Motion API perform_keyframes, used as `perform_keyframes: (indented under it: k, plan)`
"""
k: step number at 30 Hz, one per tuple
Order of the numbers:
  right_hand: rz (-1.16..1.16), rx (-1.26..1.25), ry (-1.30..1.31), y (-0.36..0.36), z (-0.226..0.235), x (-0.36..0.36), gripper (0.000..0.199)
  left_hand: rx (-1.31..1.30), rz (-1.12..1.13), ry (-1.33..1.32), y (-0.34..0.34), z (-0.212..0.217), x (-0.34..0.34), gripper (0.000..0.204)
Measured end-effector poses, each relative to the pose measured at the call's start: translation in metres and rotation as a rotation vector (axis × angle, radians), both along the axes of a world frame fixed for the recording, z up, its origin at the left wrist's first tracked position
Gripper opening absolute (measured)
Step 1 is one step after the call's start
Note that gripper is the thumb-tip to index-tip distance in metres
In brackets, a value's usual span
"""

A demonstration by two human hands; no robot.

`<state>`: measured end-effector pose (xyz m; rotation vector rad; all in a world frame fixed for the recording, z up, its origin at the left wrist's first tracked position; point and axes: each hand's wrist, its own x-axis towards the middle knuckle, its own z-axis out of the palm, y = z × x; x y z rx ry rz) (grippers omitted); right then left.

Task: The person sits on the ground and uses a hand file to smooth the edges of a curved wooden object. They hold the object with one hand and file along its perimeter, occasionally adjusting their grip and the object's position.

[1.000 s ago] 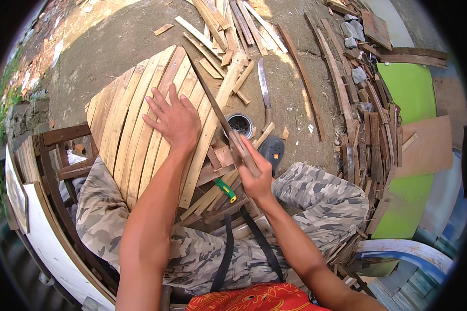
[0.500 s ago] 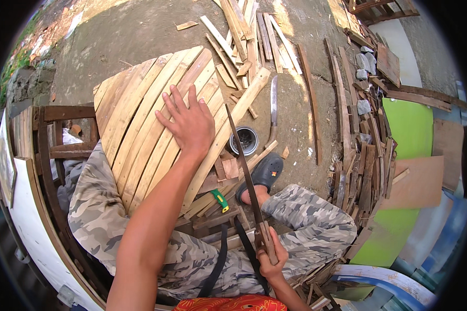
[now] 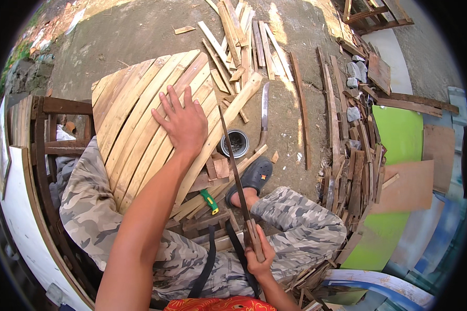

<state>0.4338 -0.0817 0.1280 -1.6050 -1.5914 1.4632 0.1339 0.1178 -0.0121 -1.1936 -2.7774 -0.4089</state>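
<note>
My left hand point(image 3: 180, 122) lies flat with fingers spread on a panel of pale wooden slats point(image 3: 135, 114), which rests tilted on my left thigh. In my right hand point(image 3: 259, 259) is the wooden handle of a handsaw point(image 3: 237, 179). The saw's long dark blade slants up and away beside the panel's right-hand slat point(image 3: 220, 132), its tip close to that slat. Whether the teeth touch the wood I cannot tell. Beyond the blade stands a round metal tin of nails point(image 3: 235, 143). A green-and-yellow handle point(image 3: 209, 201) lies below the panel among wood pieces.
A long knife with a curved handle point(image 3: 264, 111) lies on the concrete. Loose wood strips point(image 3: 236, 39) are heaped ahead. To the right run stacked scrap wood point(image 3: 355, 176) and a green board point(image 3: 399, 129). A dark wooden frame point(image 3: 67, 106) stands left. My foot wears a grey clog point(image 3: 258, 173).
The whole view has shifted slightly, so things appear a little further left. The saw has moved barely, perhaps slightly forward. My left hand stays pressed on the slats.
</note>
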Motion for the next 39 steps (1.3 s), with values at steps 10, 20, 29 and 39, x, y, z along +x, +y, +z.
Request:
perform_keyframes:
  k: [10, 20, 29, 39]
  plan:
    - [0.047, 0.260, 0.119, 0.226, -0.097, -0.185, 0.063, -0.064, -0.007, -0.013, 0.000, 0.011, -0.001, 0.050]
    - [0.092, 0.051, -0.040, 0.019, 0.037, -0.011, 0.070, -0.019, -0.015, -0.017, 0.000, 0.005, 0.001, 0.051]
    - [0.133, 0.076, -0.005, 0.227, -0.085, -0.177, 0.067, -0.022, 0.002, -0.059, 0.001, 0.011, -0.001, 0.050]
    - [0.021, -0.077, 0.026, 0.013, 0.052, -0.013, 0.068, -0.016, -0.010, -0.045, 0.002, 0.003, 0.001, 0.052]
